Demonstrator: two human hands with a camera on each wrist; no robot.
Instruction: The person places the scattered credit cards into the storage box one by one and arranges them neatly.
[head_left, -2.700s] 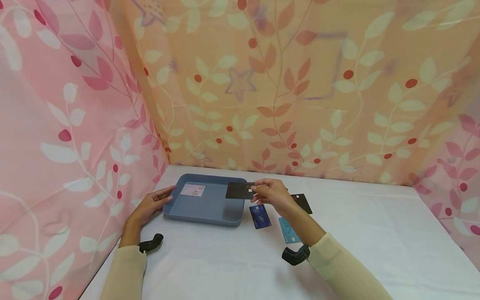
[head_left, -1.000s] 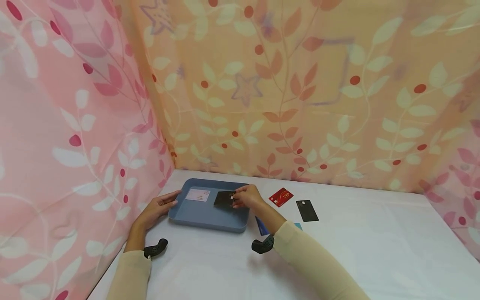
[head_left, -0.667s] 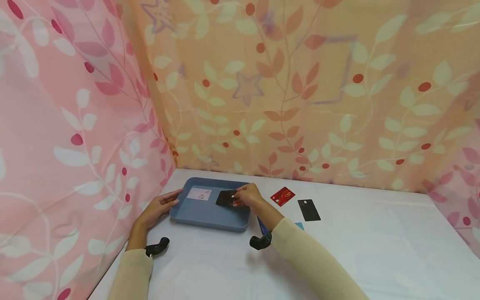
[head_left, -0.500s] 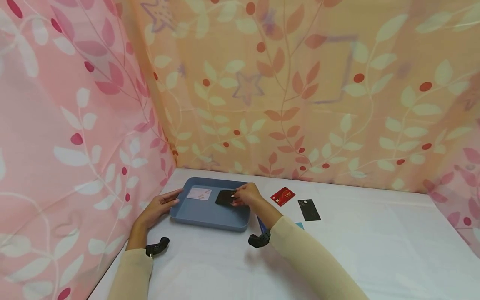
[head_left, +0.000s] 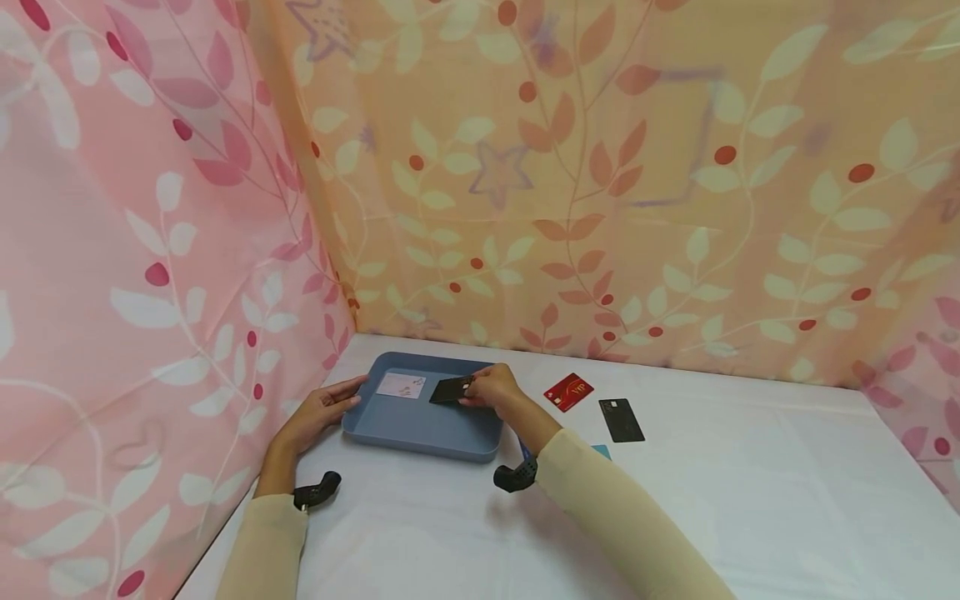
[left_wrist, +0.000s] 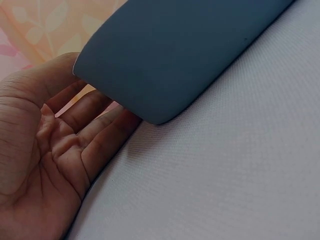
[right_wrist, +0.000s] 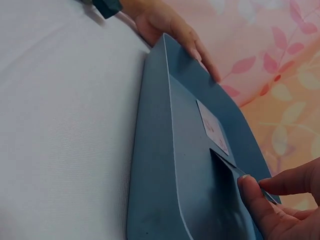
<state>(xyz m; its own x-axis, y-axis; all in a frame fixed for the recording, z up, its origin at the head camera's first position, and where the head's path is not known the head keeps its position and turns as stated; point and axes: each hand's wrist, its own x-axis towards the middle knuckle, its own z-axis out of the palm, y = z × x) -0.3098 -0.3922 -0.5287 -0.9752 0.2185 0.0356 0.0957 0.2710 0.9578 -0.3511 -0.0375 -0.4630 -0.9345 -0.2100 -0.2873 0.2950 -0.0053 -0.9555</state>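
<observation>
My right hand (head_left: 491,390) pinches a black card (head_left: 447,390) by its right end, between thumb and fingers. The card is inside the blue-grey tray (head_left: 420,429); in the right wrist view it tilts, its far edge close to the tray floor. Left of it, a pale card with a floral print (head_left: 400,384) lies flat in the tray. My left hand (head_left: 311,418) touches the tray's left end with extended fingers. In the left wrist view, its thumb is at the rim and other fingers reach behind the wall.
Right of the tray, a red VIP card (head_left: 568,392) and another black card (head_left: 621,420) lie on the white cloth (head_left: 420,533). A light blue card (head_left: 602,451) and a dark blue card (head_left: 524,448) are mostly hidden by my right forearm. Floral curtains stand behind and beside.
My right hand has carried the black card leftward from over the tray's right rim down into the tray, uncovering the red card. In the last half second it barely moves. My left hand stays at the tray.
</observation>
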